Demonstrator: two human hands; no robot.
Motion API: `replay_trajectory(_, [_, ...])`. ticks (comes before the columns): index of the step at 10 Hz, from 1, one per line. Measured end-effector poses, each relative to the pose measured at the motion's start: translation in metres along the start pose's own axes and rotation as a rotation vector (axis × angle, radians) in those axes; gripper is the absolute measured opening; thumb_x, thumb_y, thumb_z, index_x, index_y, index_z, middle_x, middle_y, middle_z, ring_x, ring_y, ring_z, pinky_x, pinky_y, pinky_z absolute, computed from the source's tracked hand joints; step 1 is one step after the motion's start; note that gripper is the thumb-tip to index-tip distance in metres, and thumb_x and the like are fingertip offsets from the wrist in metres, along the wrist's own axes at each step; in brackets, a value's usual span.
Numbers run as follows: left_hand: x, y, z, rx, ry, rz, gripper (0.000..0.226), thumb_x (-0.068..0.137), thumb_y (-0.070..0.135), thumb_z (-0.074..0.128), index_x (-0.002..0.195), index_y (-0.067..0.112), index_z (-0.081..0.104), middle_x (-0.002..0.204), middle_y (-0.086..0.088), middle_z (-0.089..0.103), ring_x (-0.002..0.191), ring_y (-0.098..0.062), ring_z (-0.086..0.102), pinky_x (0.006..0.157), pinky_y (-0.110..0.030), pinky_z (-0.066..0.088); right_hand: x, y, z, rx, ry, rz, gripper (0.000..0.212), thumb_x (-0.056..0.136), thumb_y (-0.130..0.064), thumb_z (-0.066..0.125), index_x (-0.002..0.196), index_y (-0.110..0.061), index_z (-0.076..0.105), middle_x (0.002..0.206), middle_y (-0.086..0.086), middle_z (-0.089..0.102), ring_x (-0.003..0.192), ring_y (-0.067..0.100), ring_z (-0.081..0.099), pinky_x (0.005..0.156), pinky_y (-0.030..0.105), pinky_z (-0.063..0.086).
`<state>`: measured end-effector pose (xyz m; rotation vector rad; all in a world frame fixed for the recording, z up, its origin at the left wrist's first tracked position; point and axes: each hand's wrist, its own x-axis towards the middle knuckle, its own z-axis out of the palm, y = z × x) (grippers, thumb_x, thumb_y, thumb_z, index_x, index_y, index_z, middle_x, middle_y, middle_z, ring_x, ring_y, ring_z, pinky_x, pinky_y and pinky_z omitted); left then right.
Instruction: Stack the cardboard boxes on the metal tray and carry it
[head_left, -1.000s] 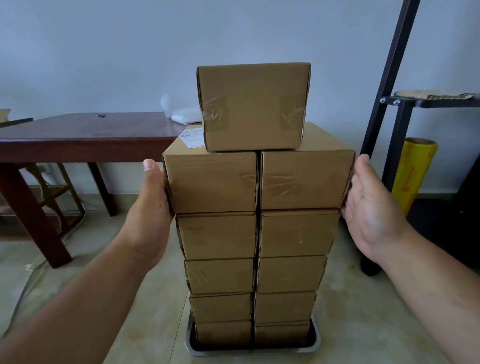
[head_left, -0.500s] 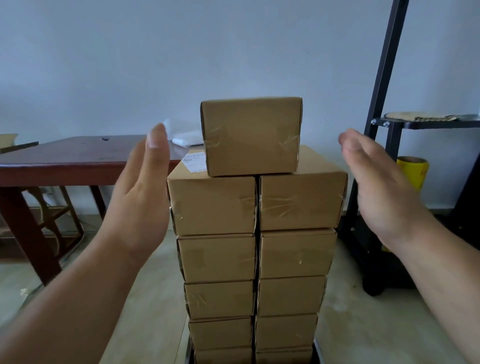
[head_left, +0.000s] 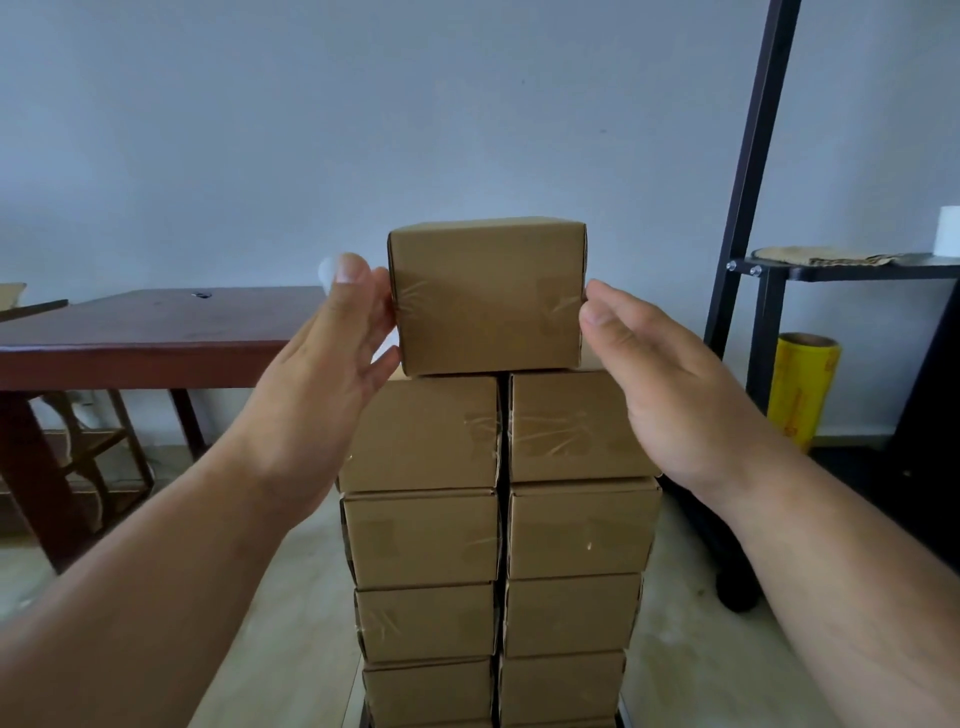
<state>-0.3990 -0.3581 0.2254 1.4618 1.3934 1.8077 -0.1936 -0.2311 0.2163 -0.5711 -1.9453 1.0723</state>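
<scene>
Brown cardboard boxes stand in two side-by-side columns (head_left: 582, 530) rising from the floor. A single top box (head_left: 488, 296) sits centred across both columns. My left hand (head_left: 322, 374) lies flat against the top box's left side, fingers straight, thumb near its lower front corner. My right hand (head_left: 675, 395) reaches its straight fingertips to the box's right side. Of the metal tray (head_left: 625, 719) only a thin sliver of rim shows at the bottom edge, under the stack.
A dark red wooden table (head_left: 156, 332) stands to the left, with a wooden chair (head_left: 88, 441) beneath it. A black metal shelf frame (head_left: 748, 171) rises on the right, with a yellow film roll (head_left: 800, 389) behind it. Pale tiled floor surrounds the stack.
Both hands left the sides of the upper row of the stack, rose, and closed in on the single top box. The view tilted up, so the tray dropped almost out of sight.
</scene>
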Motion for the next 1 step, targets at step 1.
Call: replay_trajectory(1, [-0.0023,-0.0009,-0.0056,-0.017,-0.005,0.002,0.073,0.085,0.085,0.040,0.137,0.038,0.058,0.141,0.030,0.061,0.136,0.011,0.048,0.123,-0.037,0.031,-0.0039,-0.0050,0.0000,0.017,0.007,0.010,0.083,0.086,-0.067,0.043,0.161,-0.035,0.030,0.135,-0.040,0.040,0.094,-0.045,0.036,0.078,-0.012,0.030])
